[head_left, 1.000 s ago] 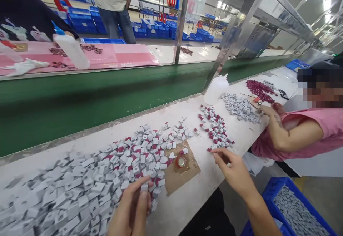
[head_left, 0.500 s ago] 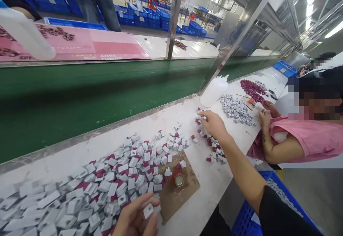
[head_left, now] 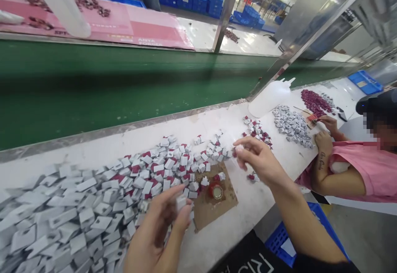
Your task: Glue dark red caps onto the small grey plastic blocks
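My left hand point(head_left: 159, 227) pinches a small white block point(head_left: 181, 202) between thumb and fingers, above the near edge of the big pile. My right hand point(head_left: 260, 159), blurred a little, has its fingers closed around a small white-and-maroon piece point(head_left: 238, 149), mostly hidden. Between the hands lies a brown board point(head_left: 214, 213). On it stands a small red pot point(head_left: 216, 190) with a round pale top, and a few pieces sit beside it. A large pile of white blocks point(head_left: 102, 209), many with maroon parts, spreads to the left.
A smaller cluster of white-and-maroon pieces point(head_left: 259, 131) lies beyond my right hand. Past it are a white squeeze bottle point(head_left: 269, 98) and a grey pile point(head_left: 291, 125). A co-worker in pink point(head_left: 347, 169) sits at right. A green belt point(head_left: 124, 87) runs behind the bench.
My right hand has drawn back left from the small cluster toward the board, its fingers now closed on a piece. My left hand still holds its block. The view has tilted and shifted.
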A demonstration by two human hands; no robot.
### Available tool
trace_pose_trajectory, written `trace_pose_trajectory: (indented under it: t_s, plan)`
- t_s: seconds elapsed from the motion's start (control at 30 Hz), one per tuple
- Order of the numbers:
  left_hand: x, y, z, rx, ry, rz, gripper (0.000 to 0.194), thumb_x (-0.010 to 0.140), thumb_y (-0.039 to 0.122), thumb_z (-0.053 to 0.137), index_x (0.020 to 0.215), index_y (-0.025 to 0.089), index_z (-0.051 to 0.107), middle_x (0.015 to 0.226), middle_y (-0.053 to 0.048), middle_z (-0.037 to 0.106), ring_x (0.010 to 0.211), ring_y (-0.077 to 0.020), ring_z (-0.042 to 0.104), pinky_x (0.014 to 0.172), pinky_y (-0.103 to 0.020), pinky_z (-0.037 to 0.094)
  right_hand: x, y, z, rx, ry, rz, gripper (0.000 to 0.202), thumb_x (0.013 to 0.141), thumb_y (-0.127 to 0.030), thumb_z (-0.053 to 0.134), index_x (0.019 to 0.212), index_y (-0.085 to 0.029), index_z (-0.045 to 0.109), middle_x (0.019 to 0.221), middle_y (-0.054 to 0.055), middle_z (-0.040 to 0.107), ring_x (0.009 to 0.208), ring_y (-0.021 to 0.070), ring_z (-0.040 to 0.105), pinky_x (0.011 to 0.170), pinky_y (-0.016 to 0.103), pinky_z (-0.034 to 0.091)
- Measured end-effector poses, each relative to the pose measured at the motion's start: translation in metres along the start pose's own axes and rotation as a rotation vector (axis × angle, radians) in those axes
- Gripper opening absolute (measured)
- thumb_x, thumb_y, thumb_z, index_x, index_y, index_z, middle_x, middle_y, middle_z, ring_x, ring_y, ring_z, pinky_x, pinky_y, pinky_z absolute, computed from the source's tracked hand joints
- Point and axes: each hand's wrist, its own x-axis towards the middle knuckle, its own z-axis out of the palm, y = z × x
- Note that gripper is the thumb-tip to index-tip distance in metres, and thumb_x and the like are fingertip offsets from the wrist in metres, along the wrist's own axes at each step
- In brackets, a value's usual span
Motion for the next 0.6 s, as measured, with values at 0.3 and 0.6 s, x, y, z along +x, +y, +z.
trace_pose_trajectory:
  t_s: [0.3, 0.6]
  plan:
    - [0.000, 0.032, 0.050, -0.013, -0.285, 0.219, 0.015, 0.111, 0.033, 0.072, 0.120, 0.030, 0.084, 0.086, 0.002, 0.074, 0.066, -0.0131, 0.065, 0.065, -0.023, 0.059, -0.074, -0.010, 0.054, 0.783, -0.177, 0.108, 0.031, 0.088, -0.043, 0.105, 0.103, -0.023, 0.086, 0.064, -0.003, 0.078, 0.052, 0.0170, 0.078, 0.049, 0.024, 0.064]
    - [-0.008, 0.025, 0.054, -0.009, -0.280, 0.055, 0.021, 0.113, 0.043, 0.072, 0.120, 0.028, 0.085, 0.075, 0.002, 0.065, 0.068, -0.0149, 0.062, 0.063, -0.023, 0.053, -0.089, 0.005, 0.028, 0.500, -0.173, -0.062, 0.026, 0.099, -0.032, 0.096, 0.125, -0.031, 0.093, 0.111, 0.006, 0.088, 0.094, 0.0198, 0.086, 0.083, 0.032, 0.073]
